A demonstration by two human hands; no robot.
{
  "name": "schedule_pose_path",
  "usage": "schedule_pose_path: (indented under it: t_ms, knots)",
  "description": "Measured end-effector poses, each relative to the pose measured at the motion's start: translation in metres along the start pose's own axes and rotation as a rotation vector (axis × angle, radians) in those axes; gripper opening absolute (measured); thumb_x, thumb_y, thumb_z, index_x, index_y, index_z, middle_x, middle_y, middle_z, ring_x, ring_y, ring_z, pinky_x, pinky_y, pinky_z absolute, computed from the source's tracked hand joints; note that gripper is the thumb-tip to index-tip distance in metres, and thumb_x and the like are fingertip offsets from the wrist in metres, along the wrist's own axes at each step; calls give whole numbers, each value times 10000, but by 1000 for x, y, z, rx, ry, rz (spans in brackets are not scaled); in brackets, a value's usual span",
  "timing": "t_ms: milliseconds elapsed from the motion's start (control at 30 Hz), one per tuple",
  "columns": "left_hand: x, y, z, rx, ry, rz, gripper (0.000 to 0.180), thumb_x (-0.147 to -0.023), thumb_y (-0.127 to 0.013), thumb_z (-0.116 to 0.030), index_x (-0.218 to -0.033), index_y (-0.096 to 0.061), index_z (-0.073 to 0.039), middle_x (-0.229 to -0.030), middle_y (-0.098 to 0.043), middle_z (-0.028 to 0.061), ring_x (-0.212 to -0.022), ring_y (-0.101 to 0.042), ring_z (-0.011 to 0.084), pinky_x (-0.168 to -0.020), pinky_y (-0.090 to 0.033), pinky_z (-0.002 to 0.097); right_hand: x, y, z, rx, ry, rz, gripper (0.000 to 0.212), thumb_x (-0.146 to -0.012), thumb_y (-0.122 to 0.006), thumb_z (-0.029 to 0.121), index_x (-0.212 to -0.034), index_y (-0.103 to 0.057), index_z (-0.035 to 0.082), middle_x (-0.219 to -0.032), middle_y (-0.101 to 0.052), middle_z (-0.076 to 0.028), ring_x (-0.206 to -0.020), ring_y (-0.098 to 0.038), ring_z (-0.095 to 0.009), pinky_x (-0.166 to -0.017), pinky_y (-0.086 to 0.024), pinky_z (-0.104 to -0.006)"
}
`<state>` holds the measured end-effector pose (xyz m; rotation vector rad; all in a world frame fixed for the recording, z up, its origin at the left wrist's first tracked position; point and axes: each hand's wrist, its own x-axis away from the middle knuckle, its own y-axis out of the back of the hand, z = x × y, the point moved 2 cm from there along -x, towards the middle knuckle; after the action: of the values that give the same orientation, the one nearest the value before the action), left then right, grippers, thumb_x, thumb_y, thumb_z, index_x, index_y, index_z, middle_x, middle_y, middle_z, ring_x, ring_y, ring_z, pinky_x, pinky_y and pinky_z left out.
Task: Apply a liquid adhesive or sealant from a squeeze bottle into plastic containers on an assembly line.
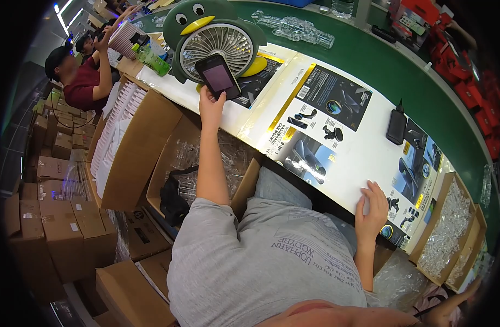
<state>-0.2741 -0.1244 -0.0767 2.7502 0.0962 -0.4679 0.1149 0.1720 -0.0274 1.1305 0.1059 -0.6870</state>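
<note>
My left hand [211, 104] is closed on the lower edge of a dark smartphone [217, 76], held tilted with its screen toward me. Behind the phone stands a dark green penguin-shaped fan [238, 43] with a round grille and yellow feet. At the table's near edge my right hand [371, 211] lies with its fingers stretched out on a glossy printed sheet [342, 169], holding nothing. A black handheld device [396, 126] with a short pointed top lies on the sheet, beyond my right hand.
Clear plastic parts [296, 30] lie on the green table [370, 65]. A green bottle [152, 60] stands left of the fan. Open cartons [135, 147] flank my left arm, and a box of clear pieces [443, 229] sits at right. A person [81, 82] works at far left.
</note>
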Motion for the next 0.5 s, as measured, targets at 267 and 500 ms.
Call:
schedule_pose_path:
  t_ms: [267, 500]
  knots:
    - [0, -1, -3, -4, -9, -6, 572, -739, -694, -154, -1182, -396, 51, -1001, -556, 130, -887, -544, 188, -801, -447, 292, 0, 0, -1, 2, 1, -8, 130, -741, -559, 32, -864, -595, 53, -1070, -596, -80, -1060, -529, -270, -920, -380, -391]
    - [1, -3, -7, 20, -12, -2, 577, -737, -700, -169, -1177, -400, 52, -1004, -557, 125, -886, -543, 185, -786, -444, 285, 0, 0, -1, -3, 0, -5, 131, -741, -559, 30, -865, -595, 51, -1066, -598, -82, -1060, -530, -272, -921, -380, -393]
